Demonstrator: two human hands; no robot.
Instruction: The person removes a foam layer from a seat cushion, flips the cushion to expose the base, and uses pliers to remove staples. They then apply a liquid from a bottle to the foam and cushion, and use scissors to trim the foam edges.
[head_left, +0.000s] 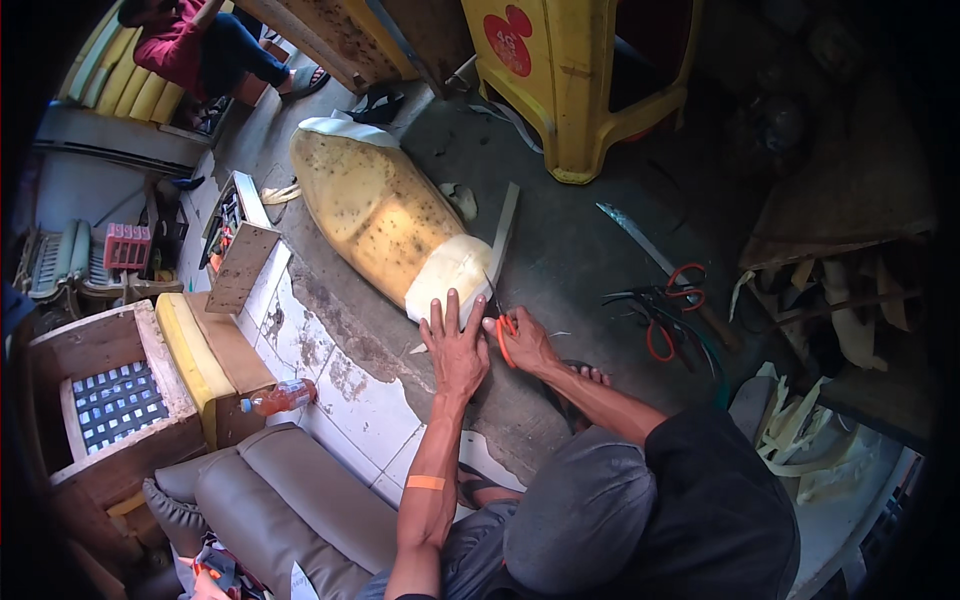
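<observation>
A long yellowed foam seat pad [375, 200] with dark spots lies on the floor in front of me. A paler white foam piece [448, 270] covers its near end. My left hand [457, 350] rests flat on that white foam's near edge, fingers spread. Beside it, my right hand [525, 345] is closed around orange-handled scissors [506, 343], whose dark blades reach up along the right edge of the white foam. Whether the blades are parted I cannot tell. A narrow foam strip [508, 225] lies just right of the pad.
On the right lie a long knife [638, 238], red-handled scissors [684, 283] and other hand tools. A yellow plastic stool [575, 90] stands beyond. To the left are a wooden toolbox [243, 245], a bottle [280, 397] and a grey cushion [290, 500]. Another person [185, 50] sits far left.
</observation>
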